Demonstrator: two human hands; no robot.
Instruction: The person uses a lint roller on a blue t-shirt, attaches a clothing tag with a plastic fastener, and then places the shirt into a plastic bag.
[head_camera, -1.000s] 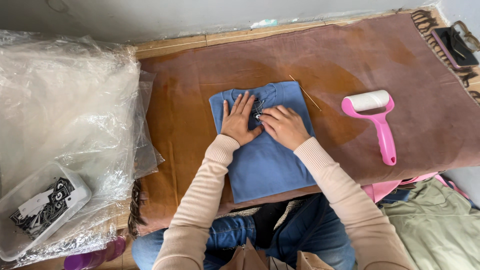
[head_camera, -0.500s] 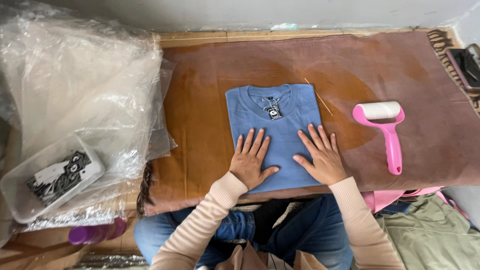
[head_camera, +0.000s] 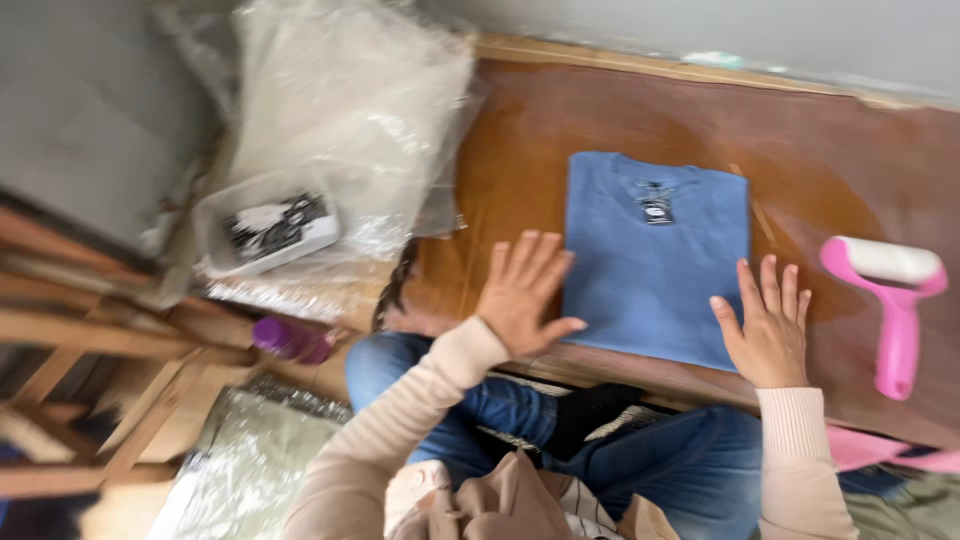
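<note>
Both hands had slid off the folded blue T-shirt, the left hand and right hand spread flat, empty, at its edges; it lay squared on the brown table, folding apparently done, pink lint roller untouched

Motion blur smears the plastic tray's contents, and the frame edge crops the pink lint roller.
</note>
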